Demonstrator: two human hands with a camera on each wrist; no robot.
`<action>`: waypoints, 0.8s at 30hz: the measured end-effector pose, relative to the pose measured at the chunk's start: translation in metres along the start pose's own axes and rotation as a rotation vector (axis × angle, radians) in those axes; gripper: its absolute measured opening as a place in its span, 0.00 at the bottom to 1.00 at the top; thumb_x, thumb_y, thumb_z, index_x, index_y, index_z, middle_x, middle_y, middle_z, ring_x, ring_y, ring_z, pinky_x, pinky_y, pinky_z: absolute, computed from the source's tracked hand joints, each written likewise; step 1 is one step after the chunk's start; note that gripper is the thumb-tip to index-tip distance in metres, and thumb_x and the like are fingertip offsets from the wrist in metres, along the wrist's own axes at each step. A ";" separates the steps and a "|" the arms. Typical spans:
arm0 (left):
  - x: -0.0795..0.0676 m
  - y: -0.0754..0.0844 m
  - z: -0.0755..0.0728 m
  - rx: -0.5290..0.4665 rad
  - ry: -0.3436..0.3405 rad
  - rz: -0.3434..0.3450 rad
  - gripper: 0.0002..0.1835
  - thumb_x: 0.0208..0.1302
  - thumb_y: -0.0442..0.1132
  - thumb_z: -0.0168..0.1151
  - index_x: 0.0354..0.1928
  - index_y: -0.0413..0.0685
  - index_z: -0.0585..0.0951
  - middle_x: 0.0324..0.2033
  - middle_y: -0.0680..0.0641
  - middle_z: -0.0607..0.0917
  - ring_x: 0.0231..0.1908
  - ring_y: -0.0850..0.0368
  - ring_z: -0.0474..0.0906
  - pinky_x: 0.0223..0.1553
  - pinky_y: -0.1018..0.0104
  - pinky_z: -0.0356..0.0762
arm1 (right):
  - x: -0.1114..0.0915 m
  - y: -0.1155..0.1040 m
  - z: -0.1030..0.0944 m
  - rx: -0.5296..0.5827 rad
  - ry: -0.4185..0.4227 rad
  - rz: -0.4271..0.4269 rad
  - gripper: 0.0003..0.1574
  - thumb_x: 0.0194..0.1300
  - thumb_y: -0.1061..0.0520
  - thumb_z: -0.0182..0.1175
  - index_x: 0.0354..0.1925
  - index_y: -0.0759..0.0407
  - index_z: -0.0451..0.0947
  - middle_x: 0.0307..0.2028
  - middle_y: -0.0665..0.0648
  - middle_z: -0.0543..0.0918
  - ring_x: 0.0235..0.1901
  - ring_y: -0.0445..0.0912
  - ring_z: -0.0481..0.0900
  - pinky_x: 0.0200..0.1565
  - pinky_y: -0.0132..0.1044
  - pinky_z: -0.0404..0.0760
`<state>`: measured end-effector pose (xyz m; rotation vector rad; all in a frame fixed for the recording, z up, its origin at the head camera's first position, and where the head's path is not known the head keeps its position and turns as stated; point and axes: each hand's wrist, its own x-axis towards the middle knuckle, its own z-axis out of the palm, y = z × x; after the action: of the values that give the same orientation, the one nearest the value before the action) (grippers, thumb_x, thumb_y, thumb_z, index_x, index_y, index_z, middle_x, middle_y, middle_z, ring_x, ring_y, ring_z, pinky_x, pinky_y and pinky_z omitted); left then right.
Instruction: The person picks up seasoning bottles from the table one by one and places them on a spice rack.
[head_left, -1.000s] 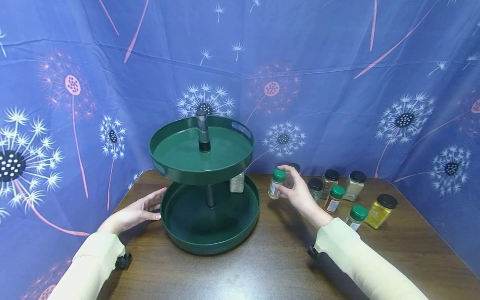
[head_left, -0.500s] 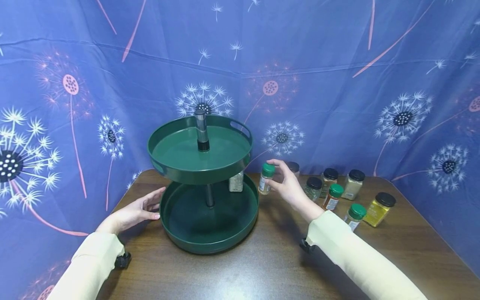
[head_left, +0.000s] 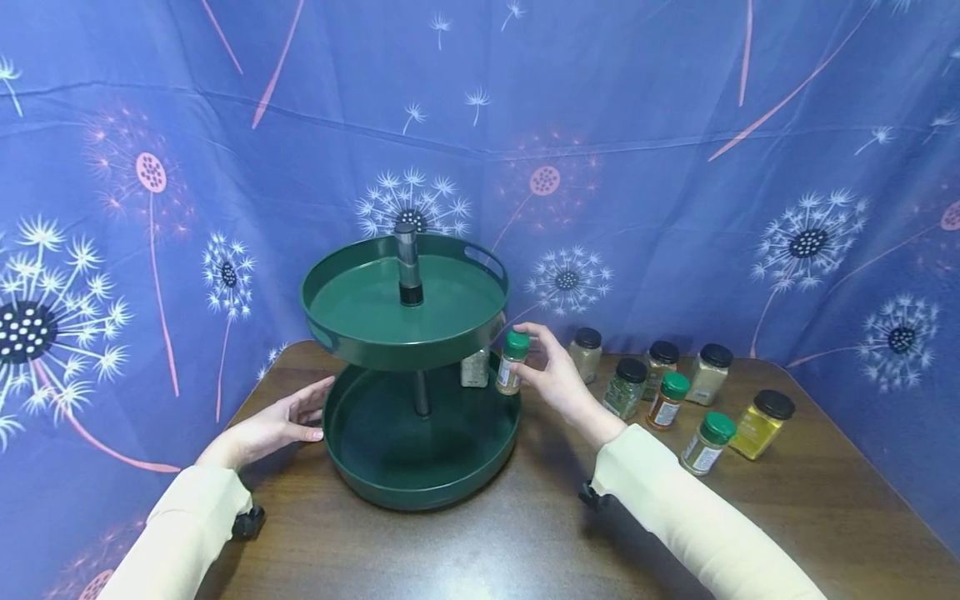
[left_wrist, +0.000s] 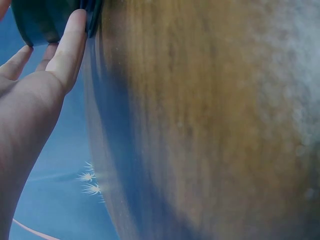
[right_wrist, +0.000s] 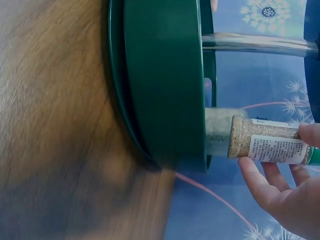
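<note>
My right hand (head_left: 555,377) pinches a small spice jar (head_left: 509,373) with a green cap, between thumb and fingers. The jar is upright at the right rim of the lower tray on a green two-tier stand (head_left: 420,497). In the right wrist view, the spice jar's tan grainy contents and white label show, and its base is above the tray's wall. Behind it, a clear jar of pale contents (head_left: 475,369) stands inside the lower tray, its top hidden by the upper tray. My left hand (head_left: 266,427), fingers loosely extended, touches the lower tray's left side.
Several spice jars stand on the wooden table (head_left: 480,550) at the right, among them a green-capped jar (head_left: 707,446), a red-brown one (head_left: 666,404) and a yellow one (head_left: 757,427). Blue patterned cloth (head_left: 637,167) hangs behind. A metal post (head_left: 408,265) rises through the upper tray.
My right hand has carried the green-capped spice jar leftward, from over the table to the lower tray's right rim. The left hand has stayed in place.
</note>
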<state>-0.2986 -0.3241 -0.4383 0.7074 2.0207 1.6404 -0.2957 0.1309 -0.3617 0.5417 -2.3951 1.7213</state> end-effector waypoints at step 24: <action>-0.002 0.001 0.002 -0.020 0.004 -0.009 0.48 0.63 0.26 0.57 0.73 0.38 0.34 0.70 0.27 0.38 0.67 0.26 0.40 0.54 0.70 0.72 | -0.006 0.003 0.029 -0.013 -0.017 -0.039 0.34 0.57 0.71 0.61 0.62 0.63 0.65 0.50 0.69 0.78 0.48 0.63 0.78 0.42 0.50 0.81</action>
<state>-0.2956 -0.3238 -0.4375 0.6880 2.0046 1.6559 -0.2892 0.1062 -0.3762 0.6003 -2.3891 1.6905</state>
